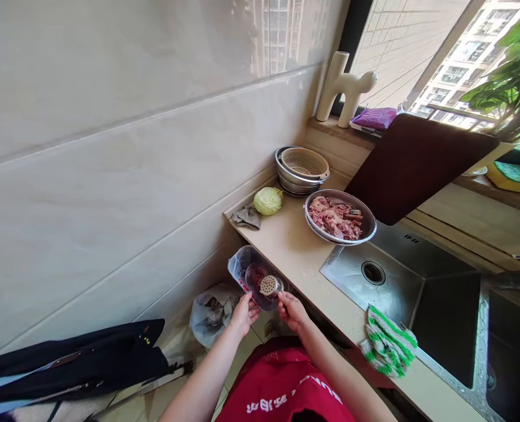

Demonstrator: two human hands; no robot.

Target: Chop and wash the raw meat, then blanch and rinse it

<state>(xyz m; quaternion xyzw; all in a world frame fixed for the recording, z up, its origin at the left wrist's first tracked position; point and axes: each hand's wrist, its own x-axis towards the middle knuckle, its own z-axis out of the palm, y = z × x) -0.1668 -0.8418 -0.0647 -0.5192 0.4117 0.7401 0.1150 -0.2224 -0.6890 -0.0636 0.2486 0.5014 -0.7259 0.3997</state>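
Observation:
Both my hands hold a clear plastic jar (252, 275) with reddish contents, out in front of my red apron, just off the counter's edge. My left hand (243, 313) grips the jar from below left. My right hand (291, 309) pinches at its perforated shaker lid (269, 285). Farther along the counter stands a metal bowl of raw meat pieces (338, 218).
A steel sink (418, 287) lies to the right, with a green-and-white cloth (387, 346) on its front rim. A cabbage (267, 200), a grey rag (246, 217), stacked bowls with a colander (303, 169) and a dark cutting board (413, 164) sit beyond. A plastic bag (211, 313) lies on the floor.

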